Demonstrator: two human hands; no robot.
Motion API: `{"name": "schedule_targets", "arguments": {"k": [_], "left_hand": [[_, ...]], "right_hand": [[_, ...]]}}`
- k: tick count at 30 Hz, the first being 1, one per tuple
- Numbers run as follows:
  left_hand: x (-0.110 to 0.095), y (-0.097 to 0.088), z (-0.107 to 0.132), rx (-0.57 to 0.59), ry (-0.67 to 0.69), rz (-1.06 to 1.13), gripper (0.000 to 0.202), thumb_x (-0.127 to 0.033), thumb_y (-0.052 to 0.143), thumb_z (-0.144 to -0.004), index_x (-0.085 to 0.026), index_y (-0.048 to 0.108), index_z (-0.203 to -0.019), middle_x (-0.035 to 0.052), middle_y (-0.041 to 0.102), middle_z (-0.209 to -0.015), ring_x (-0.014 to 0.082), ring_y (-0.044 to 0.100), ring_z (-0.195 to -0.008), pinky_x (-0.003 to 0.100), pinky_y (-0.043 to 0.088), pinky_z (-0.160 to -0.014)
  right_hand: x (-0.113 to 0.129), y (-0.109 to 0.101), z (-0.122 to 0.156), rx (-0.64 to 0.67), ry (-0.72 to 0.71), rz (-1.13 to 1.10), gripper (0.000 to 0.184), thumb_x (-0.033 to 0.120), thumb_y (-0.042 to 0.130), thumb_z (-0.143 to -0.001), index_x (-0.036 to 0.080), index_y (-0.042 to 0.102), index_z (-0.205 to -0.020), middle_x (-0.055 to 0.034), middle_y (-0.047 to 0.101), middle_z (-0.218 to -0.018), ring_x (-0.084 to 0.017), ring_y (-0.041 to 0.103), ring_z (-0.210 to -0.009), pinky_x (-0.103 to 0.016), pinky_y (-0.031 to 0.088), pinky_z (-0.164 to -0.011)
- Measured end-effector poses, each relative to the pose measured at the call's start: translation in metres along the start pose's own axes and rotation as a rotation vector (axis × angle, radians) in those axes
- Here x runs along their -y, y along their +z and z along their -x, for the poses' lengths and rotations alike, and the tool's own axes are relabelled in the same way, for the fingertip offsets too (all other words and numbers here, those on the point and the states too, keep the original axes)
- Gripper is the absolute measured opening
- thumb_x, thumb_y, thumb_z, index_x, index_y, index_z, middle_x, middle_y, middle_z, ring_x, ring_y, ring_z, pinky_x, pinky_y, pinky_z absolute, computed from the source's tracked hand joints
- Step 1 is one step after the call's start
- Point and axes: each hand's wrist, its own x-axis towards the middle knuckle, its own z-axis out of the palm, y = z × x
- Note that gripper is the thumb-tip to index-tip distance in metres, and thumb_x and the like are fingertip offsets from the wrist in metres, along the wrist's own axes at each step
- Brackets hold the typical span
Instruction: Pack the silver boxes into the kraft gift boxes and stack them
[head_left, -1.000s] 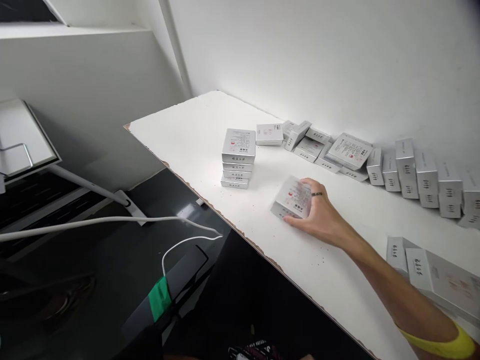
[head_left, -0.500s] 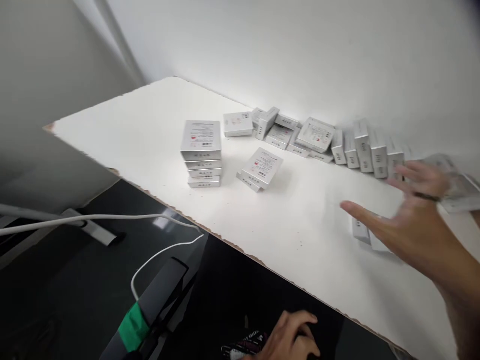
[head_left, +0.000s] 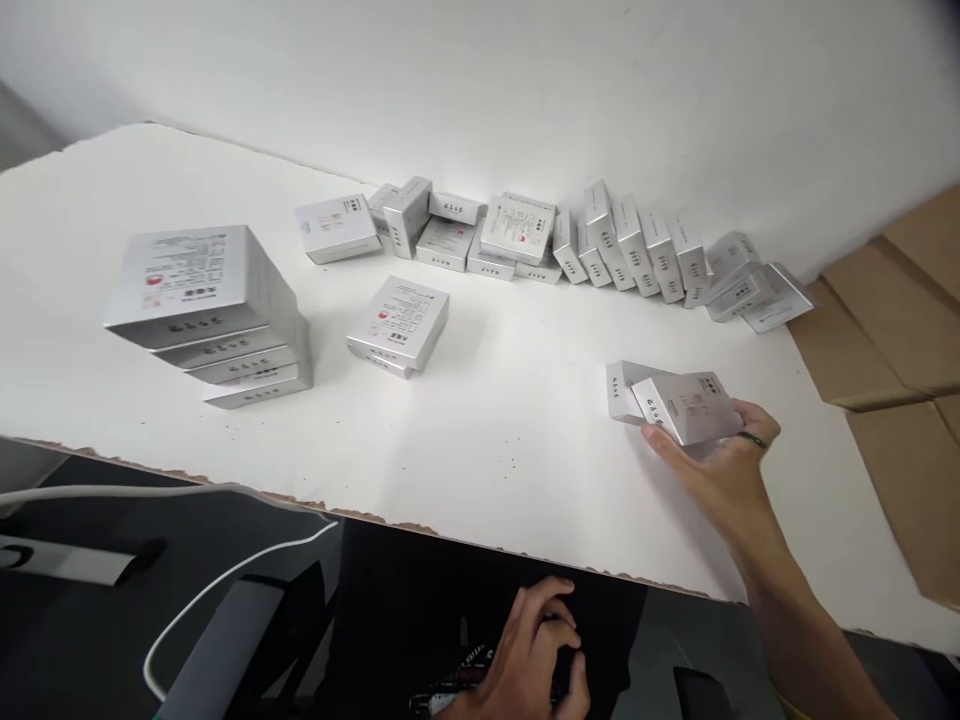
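Note:
My right hand is closed around a small silver box, thumb on the near side and fingers on the far side. The held box is tilted and overlaps another silver box lying on the white table. Below the table edge, over dark clothing, my left hand rests with loosely bent fingers, apart from the thumb; I see nothing held in it. At the left stands a stack of several silver boxes. Two more boxes lie one on the other right of the stack.
Along the wall several silver boxes lie or lean in a row, with a few at its right end. Brown cardboard lies at the far right. The white table has a chipped front edge. A white cable hangs below it.
My view has turned right, bringing the cardboard into sight. My right hand was spread open above the boxes on the table and now has hold of one. My left hand stays low.

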Motion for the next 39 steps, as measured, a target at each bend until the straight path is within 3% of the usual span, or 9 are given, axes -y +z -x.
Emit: {"name": "schedule_targets", "arguments": {"k": [3,9,16,21,26,28,31,35,39], "left_hand": [[-0.001,0.000,-0.002,0.024,-0.009,0.008,0.032,-0.003,0.050,-0.080,-0.019,0.050,-0.108,0.0165,0.063,-0.120,0.0210,0.074,-0.098,0.045,0.062,-0.098],[-0.009,-0.004,-0.007,0.047,-0.151,-0.031,0.024,-0.006,0.050,-0.089,-0.021,0.053,-0.107,0.0146,0.064,-0.123,0.0232,0.072,-0.113,0.036,0.064,-0.093],[-0.021,-0.005,-0.009,0.072,-0.275,-0.090,0.020,-0.010,0.048,-0.094,-0.023,0.054,-0.108,0.0149,0.063,-0.131,0.0227,0.073,-0.112,0.033,0.066,-0.087],[-0.021,-0.010,-0.009,0.093,-0.278,-0.130,0.019,-0.012,0.047,-0.096,-0.023,0.055,-0.110,0.0125,0.064,-0.132,0.0210,0.074,-0.113,0.031,0.065,-0.090],[-0.021,-0.015,-0.009,0.115,-0.286,-0.176,0.019,-0.013,0.051,-0.096,-0.024,0.056,-0.111,0.0112,0.064,-0.132,0.0196,0.074,-0.113,0.025,0.065,-0.083],[-0.021,-0.014,-0.011,0.116,-0.293,-0.158,0.020,-0.012,0.052,-0.094,-0.024,0.055,-0.111,0.0112,0.064,-0.132,0.0196,0.074,-0.111,0.025,0.065,-0.081],[-0.022,-0.012,-0.013,0.087,-0.244,-0.101,0.024,-0.008,0.052,-0.091,-0.023,0.054,-0.110,0.0120,0.065,-0.129,0.0206,0.074,-0.111,0.029,0.065,-0.090],[-0.021,-0.007,-0.012,0.071,-0.196,-0.085,0.028,-0.005,0.047,-0.091,-0.022,0.053,-0.112,0.0135,0.062,-0.132,0.0219,0.071,-0.117,0.035,0.062,-0.099],[-0.016,-0.007,-0.005,0.069,-0.290,-0.142,0.025,-0.008,0.048,-0.094,-0.022,0.051,-0.114,0.0153,0.060,-0.133,0.0253,0.069,-0.121,0.038,0.063,-0.095]], "right_hand": [[-0.001,-0.008,0.000,-0.017,0.093,-0.157,0.106,0.063,0.084,-0.068,0.024,0.017,-0.140,-0.0231,0.035,-0.150,-0.037,0.055,-0.131,-0.052,0.058,-0.104],[0.008,-0.036,-0.013,-0.200,-0.355,-0.011,0.092,0.056,0.079,-0.076,0.024,0.018,-0.138,-0.0237,0.022,-0.155,-0.034,0.039,-0.146,-0.055,0.040,-0.123],[0.019,-0.044,-0.037,-0.250,-0.740,0.294,0.092,0.045,0.076,-0.083,0.028,0.013,-0.148,-0.0216,0.030,-0.155,-0.043,0.038,-0.146,-0.069,0.037,-0.116],[0.009,-0.035,-0.039,-0.029,-1.104,0.609,0.077,0.001,0.048,-0.089,0.035,0.018,-0.152,-0.0100,0.034,-0.166,-0.035,0.020,-0.160,-0.070,0.030,-0.122],[-0.012,-0.043,-0.029,0.134,-1.155,0.547,0.077,-0.003,0.041,-0.089,0.036,0.028,-0.154,-0.0019,0.045,-0.162,-0.029,0.032,-0.157,-0.064,0.039,-0.120],[-0.011,-0.045,-0.023,0.029,-1.098,0.480,0.061,0.008,0.047,-0.093,0.034,0.038,-0.148,-0.0048,0.059,-0.148,-0.029,0.051,-0.143,-0.060,0.045,-0.116],[0.010,-0.036,-0.014,-0.159,-0.702,0.473,0.051,0.046,0.056,-0.097,0.023,0.049,-0.141,-0.0182,0.064,-0.132,-0.039,0.063,-0.120,-0.061,0.053,-0.098],[0.059,-0.010,-0.011,0.016,-0.253,0.723,0.103,0.085,0.027,-0.092,0.000,0.049,-0.145,-0.0317,0.064,-0.105,-0.049,0.066,-0.097,-0.061,0.052,-0.077],[0.098,0.000,-0.024,0.128,-0.137,0.875,0.103,0.081,0.019,-0.096,-0.002,0.043,-0.151,-0.0309,0.064,-0.105,-0.045,0.065,-0.101,-0.054,0.050,-0.080]]}}
